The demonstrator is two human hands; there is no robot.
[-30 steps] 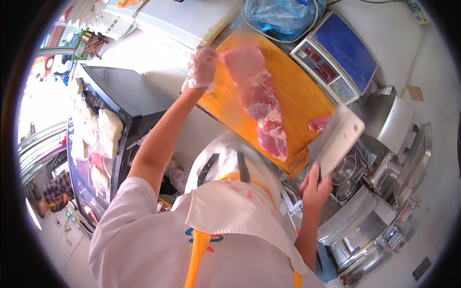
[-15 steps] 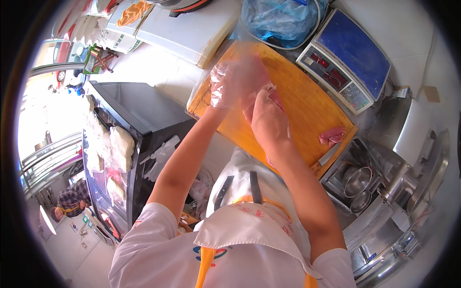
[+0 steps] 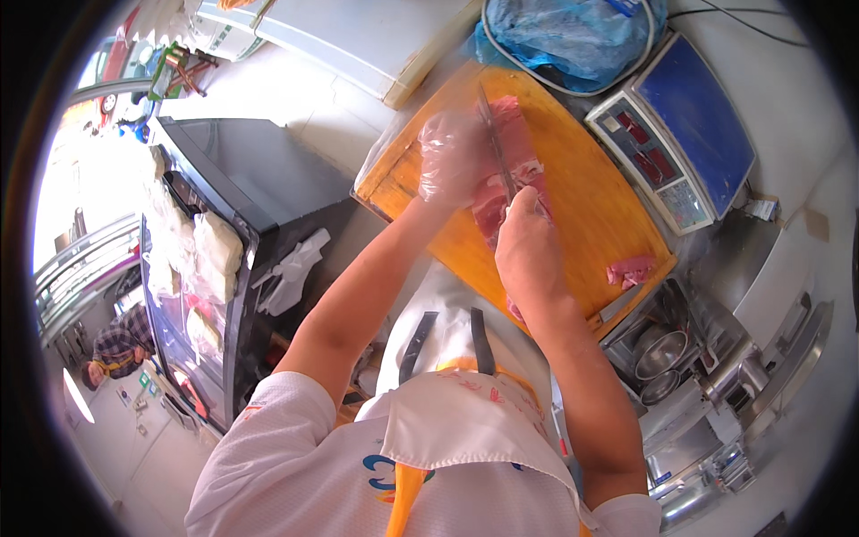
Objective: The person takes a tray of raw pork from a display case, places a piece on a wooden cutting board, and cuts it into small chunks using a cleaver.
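One held knife (image 3: pixel 495 134) — one board (image 3: pixel 599 215) — one scale (image 3: pixel 698 116)

The knife (image 3: pixel 497 140) is metal, the board (image 3: pixel 595 215) wood, the bag (image 3: pixel 577 40) glossy plastic.

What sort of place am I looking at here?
Probably a small butcher's shop or meat stall, though a kitchen is possible: a long piece of raw meat lies on a wooden cutting board, with a blue-topped weighing scale close by.
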